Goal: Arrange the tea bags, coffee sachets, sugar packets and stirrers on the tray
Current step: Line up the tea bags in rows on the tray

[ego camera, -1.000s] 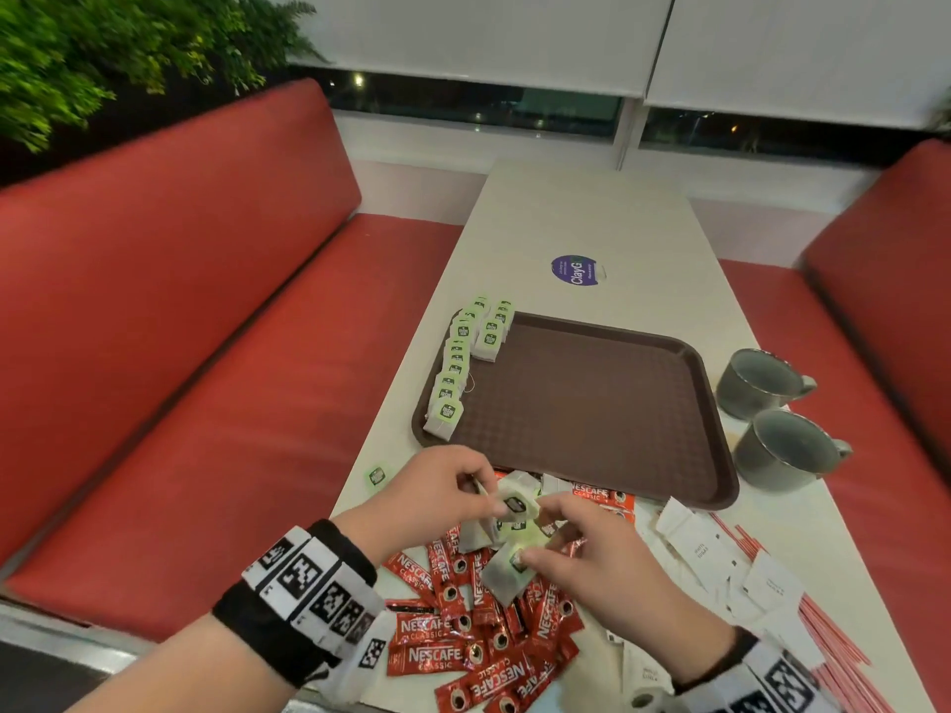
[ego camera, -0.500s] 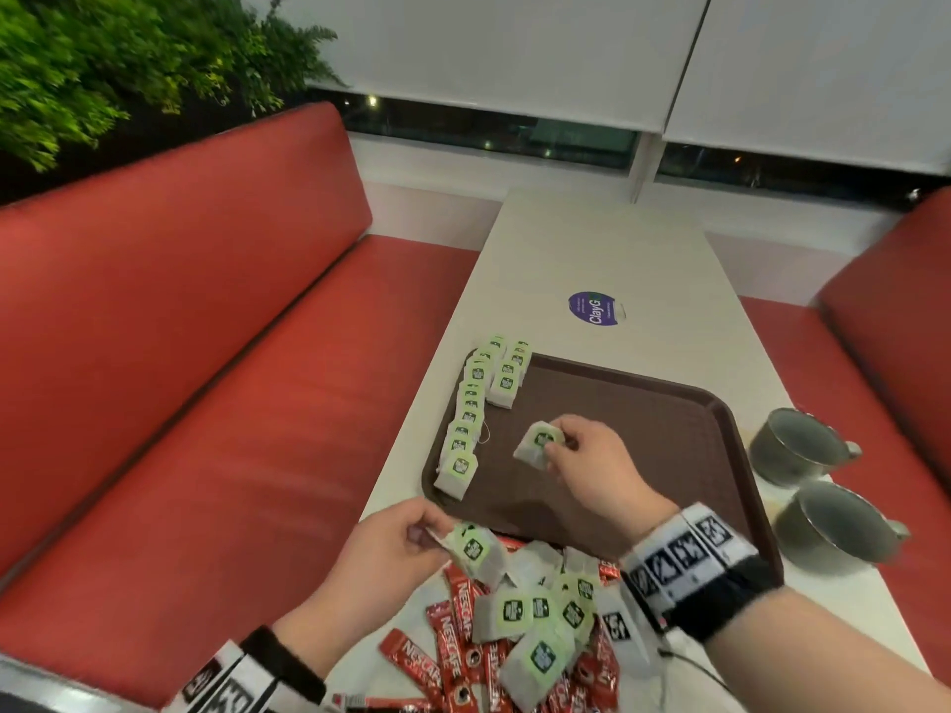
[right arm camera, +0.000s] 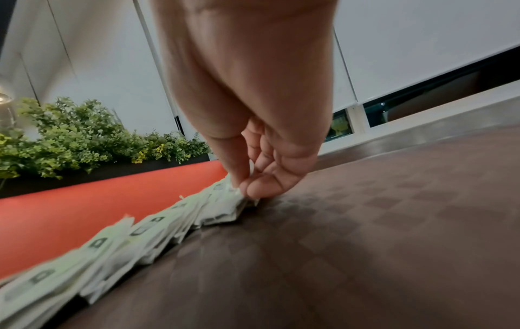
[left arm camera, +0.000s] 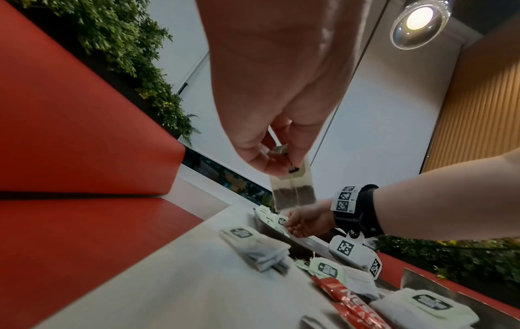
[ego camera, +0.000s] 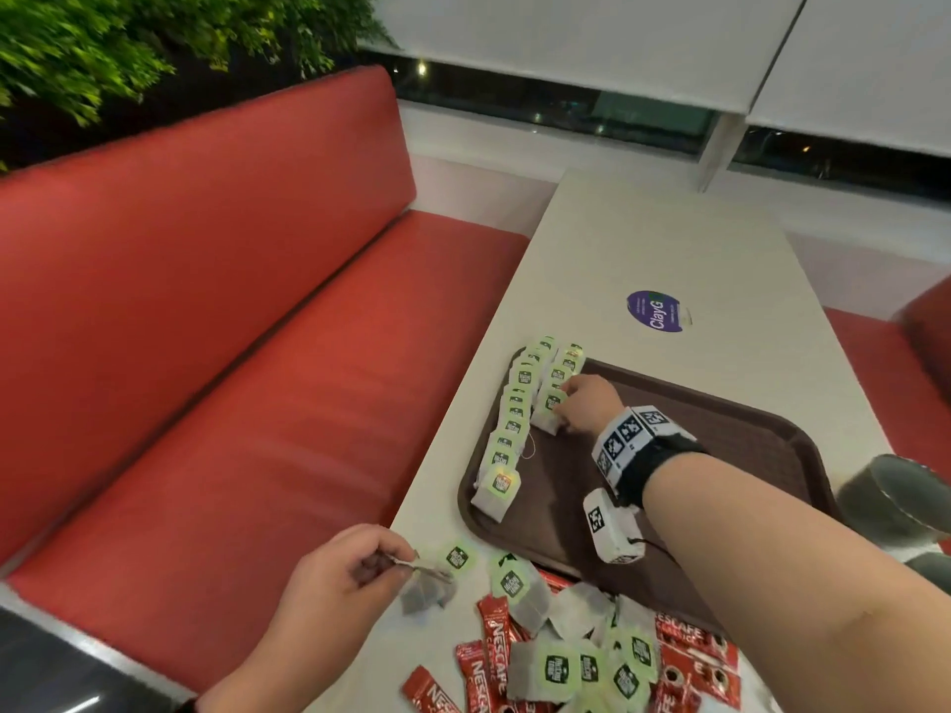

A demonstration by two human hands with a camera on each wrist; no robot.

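A brown tray (ego camera: 720,445) lies on the white table, with two rows of green-tagged tea bags (ego camera: 514,419) along its left side. My right hand (ego camera: 571,409) reaches over the tray and pinches a tea bag (ego camera: 549,411) at the near end of the second row (right arm camera: 225,209). My left hand (ego camera: 381,563) hovers over the table's near left edge and pinches another tea bag (left arm camera: 294,191) by its top, so the bag dangles. Loose tea bags (ego camera: 566,666) and red coffee sachets (ego camera: 494,645) are heaped in front of the tray.
Grey cups (ego camera: 895,499) stand right of the tray. A purple sticker (ego camera: 656,311) marks the table beyond it. Red bench seats (ego camera: 231,352) flank the table, with a plant (ego camera: 103,43) behind the left one.
My right hand has carried its tea bag further over the tray and set it down at the second row. My left hand has lifted a tea bag off the heap.
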